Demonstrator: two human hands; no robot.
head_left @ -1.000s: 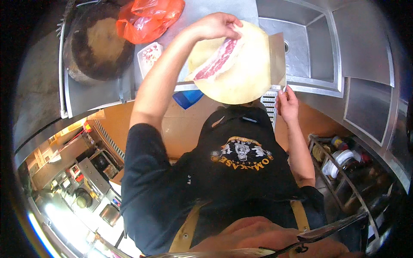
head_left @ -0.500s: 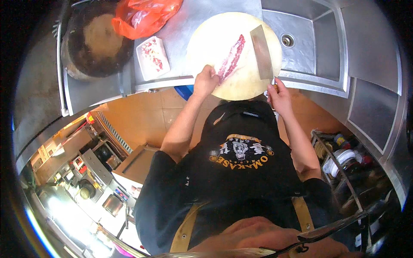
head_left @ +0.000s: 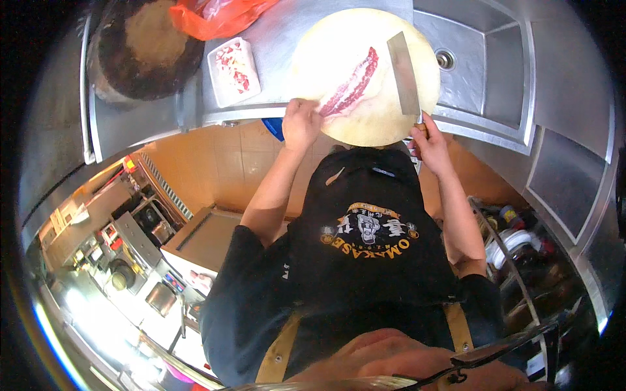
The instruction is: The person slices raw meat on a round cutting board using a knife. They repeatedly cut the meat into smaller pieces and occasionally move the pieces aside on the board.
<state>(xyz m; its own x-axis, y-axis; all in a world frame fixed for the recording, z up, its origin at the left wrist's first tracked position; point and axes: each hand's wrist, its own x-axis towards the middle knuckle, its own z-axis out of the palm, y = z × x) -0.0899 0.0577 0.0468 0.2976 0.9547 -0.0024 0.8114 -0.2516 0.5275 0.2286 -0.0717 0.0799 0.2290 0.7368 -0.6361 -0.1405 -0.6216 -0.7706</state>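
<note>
A long strip of red-and-white marbled meat [head_left: 354, 85] lies slantwise on the round, pale cutting board [head_left: 319, 49]. Its near left end is in the closed fingers of my left hand [head_left: 302, 124], at the board's lower left rim. My right hand [head_left: 430, 142] grips the handle of a cleaver [head_left: 405, 75] at the lower right rim. The broad steel blade lies along the right part of the board, pointing away from me and apart from the meat.
To the left of the board stands a white tray [head_left: 253, 88] holding cut meat pieces. Behind it lies an orange-red plastic bag [head_left: 222, 21], near a dark round block [head_left: 107, 62]. A steel sink [head_left: 463, 88] adjoins the board on the right. The steel counter's front edge [head_left: 215, 116] runs before me.
My left hand has shifted left with the near end of the meat, which now lies at more of a slant. The cleaver stays in my right hand at the board's right side.
</note>
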